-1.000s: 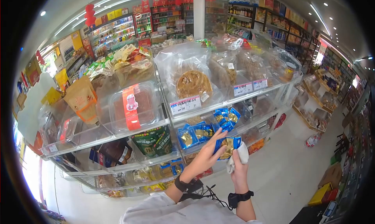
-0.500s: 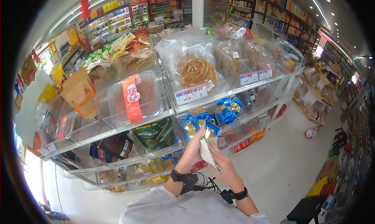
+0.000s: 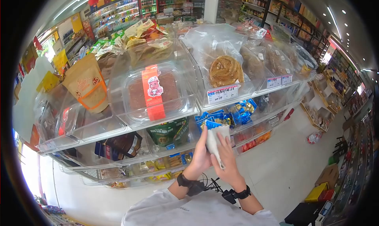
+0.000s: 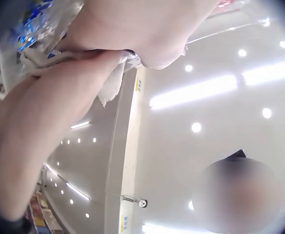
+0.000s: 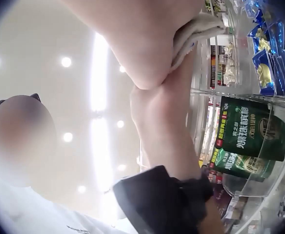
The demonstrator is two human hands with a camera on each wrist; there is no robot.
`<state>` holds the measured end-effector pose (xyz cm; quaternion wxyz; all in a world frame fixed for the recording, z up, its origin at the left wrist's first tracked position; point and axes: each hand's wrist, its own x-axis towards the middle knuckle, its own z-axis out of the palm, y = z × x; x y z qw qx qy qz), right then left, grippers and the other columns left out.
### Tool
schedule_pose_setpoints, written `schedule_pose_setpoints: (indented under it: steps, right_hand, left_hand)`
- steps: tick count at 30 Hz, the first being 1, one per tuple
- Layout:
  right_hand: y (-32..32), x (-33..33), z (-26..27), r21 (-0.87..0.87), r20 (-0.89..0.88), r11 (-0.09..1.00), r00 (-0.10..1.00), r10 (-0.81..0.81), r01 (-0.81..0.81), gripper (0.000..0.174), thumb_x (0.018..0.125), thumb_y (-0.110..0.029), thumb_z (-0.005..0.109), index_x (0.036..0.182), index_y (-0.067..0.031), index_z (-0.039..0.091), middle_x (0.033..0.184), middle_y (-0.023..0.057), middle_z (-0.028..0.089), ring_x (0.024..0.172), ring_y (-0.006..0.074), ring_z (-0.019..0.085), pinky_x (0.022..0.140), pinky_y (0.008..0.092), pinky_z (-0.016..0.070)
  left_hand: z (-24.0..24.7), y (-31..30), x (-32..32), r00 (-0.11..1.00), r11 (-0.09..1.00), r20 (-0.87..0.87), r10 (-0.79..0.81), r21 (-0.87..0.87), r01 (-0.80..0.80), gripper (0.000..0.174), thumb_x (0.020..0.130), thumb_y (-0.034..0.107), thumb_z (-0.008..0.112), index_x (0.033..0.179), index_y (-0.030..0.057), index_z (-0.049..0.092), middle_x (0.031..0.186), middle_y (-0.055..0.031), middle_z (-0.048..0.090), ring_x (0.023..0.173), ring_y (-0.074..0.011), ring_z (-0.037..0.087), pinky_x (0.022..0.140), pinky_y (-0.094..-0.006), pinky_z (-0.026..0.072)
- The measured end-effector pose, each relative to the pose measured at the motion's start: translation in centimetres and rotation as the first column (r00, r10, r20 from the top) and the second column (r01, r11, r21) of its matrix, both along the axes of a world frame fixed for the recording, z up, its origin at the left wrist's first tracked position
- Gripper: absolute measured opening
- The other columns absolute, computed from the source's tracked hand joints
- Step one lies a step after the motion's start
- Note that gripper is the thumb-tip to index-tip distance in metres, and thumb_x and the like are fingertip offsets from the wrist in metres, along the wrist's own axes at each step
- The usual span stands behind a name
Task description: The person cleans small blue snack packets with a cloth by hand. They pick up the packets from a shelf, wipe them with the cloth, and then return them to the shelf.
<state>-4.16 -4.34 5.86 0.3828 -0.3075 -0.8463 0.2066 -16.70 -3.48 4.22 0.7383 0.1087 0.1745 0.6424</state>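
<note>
In the head view, my left hand [image 3: 200,157] grips a blue packet [image 3: 212,124] from the left, thumb upward. Only the packet's top edge shows above a white cloth [image 3: 214,141]. My right hand [image 3: 228,161] holds the cloth against the packet's face, fingers lying over it. The hands are close together in front of the shelf, below a bin of blue-and-gold packets [image 3: 244,109]. Both wrist views show the cloth [image 4: 112,87] [image 5: 193,36] between the hands; the fingertips are mostly hidden there.
A clear bin with a red-banded tray of food [image 3: 136,96] stands upper left of the hands. A bagged round brown item [image 3: 226,71] sits behind a price tag [image 3: 223,94]. Green pouches [image 3: 167,133] lie on the shelf below. White floor [image 3: 272,163] extends to the right.
From spread fingers, my left hand has come to grip the packet. My right hand has turned and brought the cloth over the packet's face. The shelf appears closer and shifted right.
</note>
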Motion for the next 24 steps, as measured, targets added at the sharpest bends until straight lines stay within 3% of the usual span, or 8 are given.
schedule_pose_setpoints:
  steps: [3,7,10,12,13,16,21,24]
  right_hand:
    - [0.0,0.0,-1.2,0.044,0.136,0.98,0.973,0.187,-0.194,0.046,0.089,-0.003,0.061,0.133,0.0051,0.054,0.138,0.0201,0.055,0.141,0.0394,0.04,0.117,0.0543,0.0262]
    - [1.4,0.9,-0.7,-0.08,-0.13,0.991,0.984,-0.121,0.111,0.045,0.095,-0.008,0.061,0.137,0.0028,0.052,0.136,0.0163,0.058,0.137,0.0339,0.046,0.115,0.0441,0.0337]
    - [3.8,3.1,-3.7,-0.789,-0.576,0.582,0.569,-0.586,-0.199,0.038,0.099,-0.011,0.059,0.135,0.0003,0.054,0.135,0.0121,0.058,0.126,0.0241,0.056,0.106,0.038,0.0429]
    - [4.2,3.8,-3.3,-0.769,-0.638,0.429,0.526,-0.562,-0.474,0.034,0.1,-0.014,0.061,0.131,-0.0014,0.058,0.129,0.0088,0.061,0.117,0.0175,0.059,0.099,0.0342,0.0469]
    - [4.3,4.1,-3.2,-0.729,-0.664,0.336,0.498,-0.557,-0.596,0.032,0.1,-0.015,0.062,0.129,-0.0022,0.059,0.127,0.0071,0.063,0.112,0.0142,0.06,0.095,0.0323,0.0489]
    - [4.8,4.5,-4.0,-0.76,-0.608,0.566,0.66,-0.441,-0.321,0.027,0.097,-0.013,0.066,0.122,-0.0028,0.063,0.11,0.0024,0.068,0.099,0.01,0.062,0.084,0.0276,0.0495]
    - [7.7,8.7,-4.9,-0.728,-0.461,0.681,0.795,-0.394,-0.084,0.017,0.097,-0.014,0.066,0.11,-0.004,0.065,0.083,-0.0023,0.067,0.068,0.0044,0.059,0.061,0.0225,0.046]
    - [10.3,11.7,-6.0,-0.61,-0.445,0.791,0.805,-0.392,0.048,0.013,0.099,-0.018,0.064,0.104,-0.0054,0.065,0.072,-0.0036,0.062,0.053,0.0025,0.051,0.048,0.0215,0.0398]
  left_hand:
    - [-1.7,0.7,-2.3,0.981,0.994,-0.178,0.077,-0.06,-0.089,0.049,0.102,0.045,0.054,0.128,0.0034,0.054,0.123,-0.0115,0.063,0.11,-0.0209,0.062,0.094,-0.0375,0.0512]
    - [-2.4,0.4,-1.4,0.977,0.999,-0.211,0.036,0.001,-0.036,0.042,0.104,0.035,0.052,0.128,0.0006,0.055,0.122,-0.0136,0.065,0.105,-0.0232,0.066,0.09,-0.0379,0.054]
    - [-3.3,-0.1,-0.5,0.906,0.997,-0.422,-0.016,0.063,0.047,0.045,0.107,0.032,0.046,0.138,-0.0012,0.05,0.129,-0.0125,0.061,0.118,-0.0206,0.058,0.103,-0.0349,0.0446]
    - [-3.8,0.1,0.4,0.643,0.995,-0.765,0.026,0.08,0.055,0.049,0.108,0.033,0.045,0.142,-0.0016,0.047,0.133,-0.012,0.058,0.123,-0.0191,0.052,0.108,-0.033,0.0383]
    - [-4.8,0.8,0.7,0.59,0.963,-0.79,0.167,0.26,0.075,0.057,0.107,0.036,0.045,0.152,0.002,0.036,0.157,-0.017,0.033,0.145,-0.0278,0.032,0.115,-0.0362,0.0303]
    - [-4.1,2.3,0.5,0.478,0.951,-0.872,0.106,0.23,0.208,0.058,0.106,0.037,0.048,0.15,0.0006,0.038,0.16,-0.0184,0.025,0.149,-0.0281,0.023,0.12,-0.0365,0.0197]
    - [-2.5,4.1,3.3,0.375,0.971,-0.918,0.13,0.194,0.138,0.042,0.097,0.024,0.068,0.126,-0.0038,0.061,0.111,-0.0093,0.069,0.097,-0.0123,0.062,0.084,-0.0285,0.0511]
    - [-2.0,5.8,5.6,0.366,0.981,-0.923,0.121,0.167,0.097,0.038,0.094,0.024,0.071,0.12,-0.0039,0.066,0.108,-0.0071,0.07,0.092,-0.0093,0.063,0.08,-0.0267,0.0515]
